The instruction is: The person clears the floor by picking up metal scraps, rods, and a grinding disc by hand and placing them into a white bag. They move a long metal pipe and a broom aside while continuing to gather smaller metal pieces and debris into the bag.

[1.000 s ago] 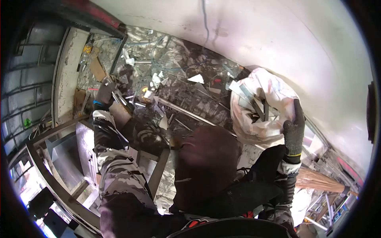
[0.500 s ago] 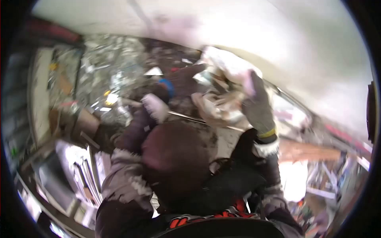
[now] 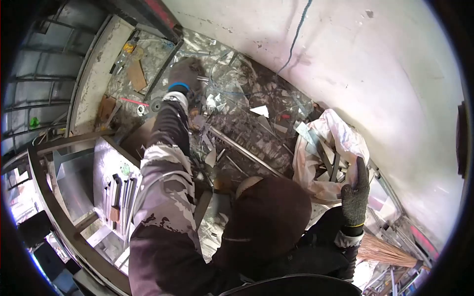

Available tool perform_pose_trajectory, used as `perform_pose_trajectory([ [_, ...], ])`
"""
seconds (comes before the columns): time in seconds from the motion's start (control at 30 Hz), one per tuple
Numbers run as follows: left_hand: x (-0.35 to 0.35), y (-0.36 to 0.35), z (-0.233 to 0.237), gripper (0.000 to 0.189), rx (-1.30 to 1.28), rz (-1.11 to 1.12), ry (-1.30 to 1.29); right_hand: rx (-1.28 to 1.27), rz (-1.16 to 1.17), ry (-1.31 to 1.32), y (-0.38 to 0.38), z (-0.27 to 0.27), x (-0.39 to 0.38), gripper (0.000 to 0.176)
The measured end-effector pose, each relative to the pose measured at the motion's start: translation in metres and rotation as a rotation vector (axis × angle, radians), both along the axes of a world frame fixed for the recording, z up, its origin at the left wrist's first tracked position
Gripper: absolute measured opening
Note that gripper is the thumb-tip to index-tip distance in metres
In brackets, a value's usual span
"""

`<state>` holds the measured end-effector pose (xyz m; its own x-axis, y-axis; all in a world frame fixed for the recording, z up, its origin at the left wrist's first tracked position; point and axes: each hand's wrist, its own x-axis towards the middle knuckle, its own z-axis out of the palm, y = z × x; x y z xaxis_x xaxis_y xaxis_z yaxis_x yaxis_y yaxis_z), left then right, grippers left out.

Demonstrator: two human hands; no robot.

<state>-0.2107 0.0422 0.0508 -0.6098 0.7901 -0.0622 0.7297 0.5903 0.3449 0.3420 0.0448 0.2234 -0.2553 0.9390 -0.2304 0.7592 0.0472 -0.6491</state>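
1. Wall [image 3: 335, 59]: ran beyond the fingers of the left hand [image 3: 184, 74] and to the right of those of the right hand [image 3: 355, 200].
2. Floor [image 3: 247, 130]: under the left fingers, scrap-littered.
3. Pale sack [image 3: 355, 138]: mouth gaping, scrap strips [image 3: 308, 135] jutting out. Sat just beyond and left of the right fingers, which touched its rim. Well apart from the left fingers, off to their right and closer to the body. Right hand clearly nearer.
4. Metal tube [image 3: 247, 152]: body side of the left fingers, slanting rightward toward the body.
5. Right hand: gloved, finger and thumb partly spread at the sack rim. Couldn't tell if the rim was pinched.
6. Left hand: gloved, back up, fingertips hidden. Couldn't tell how wide.
7. White shard [image 3: 260, 111]: right of the left fingers, apart.
8. Short metal piece [image 3: 203, 79]: stuck out right of the left fingers, long axis roughly crosswise. Left hand nearer; gripped or just beside, couldn't tell.
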Motion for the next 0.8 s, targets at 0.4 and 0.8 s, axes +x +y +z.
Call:
perform_pose_trajectory([
  [0.4,-0.149,-0.024,-0.053,0.048,-0.598,-0.082,0.031,0.023,0.008,-0.077,0.009,-0.002,-0.008,0.078],
  [0.8,-0.098,-0.001,-0.05,0.038,-0.34,0.133,0.088,0.042,0.048,-0.103,0.021,-0.001,-0.017,0.076],
])
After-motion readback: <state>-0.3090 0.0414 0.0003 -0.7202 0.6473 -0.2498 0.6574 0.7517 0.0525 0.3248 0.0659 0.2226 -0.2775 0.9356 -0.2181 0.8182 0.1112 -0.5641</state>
